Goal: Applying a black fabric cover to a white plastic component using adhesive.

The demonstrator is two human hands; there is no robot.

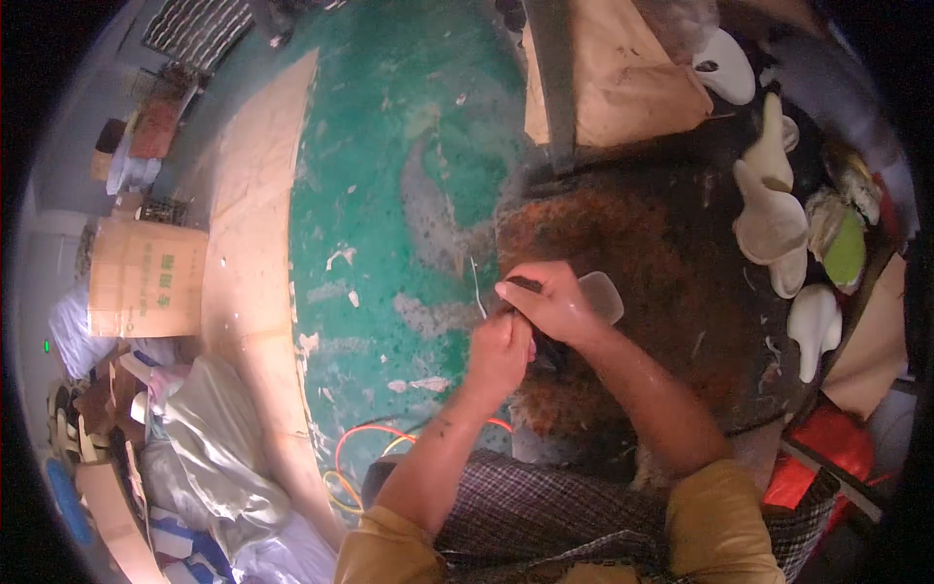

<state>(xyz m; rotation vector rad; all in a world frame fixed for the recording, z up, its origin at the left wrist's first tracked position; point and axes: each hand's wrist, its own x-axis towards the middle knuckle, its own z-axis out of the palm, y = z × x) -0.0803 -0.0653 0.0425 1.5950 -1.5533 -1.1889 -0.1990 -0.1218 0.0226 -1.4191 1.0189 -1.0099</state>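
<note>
My right hand (555,300) presses down on a flat, pale grey sole-shaped piece (605,295) lying on a dark, rust-stained worktop (662,253). My left hand (501,352) is closed around a small dark tool beside it, at the piece's left edge. A thin pale strip (477,287) curls up just left of my hands. What the tool is cannot be made out.
Several white shoe forms (773,209) lie at the worktop's right, one with green on it (846,251). A green painted floor (389,195), brown boards (248,224), a cardboard box (146,277), bags and orange cables (375,438) are to the left.
</note>
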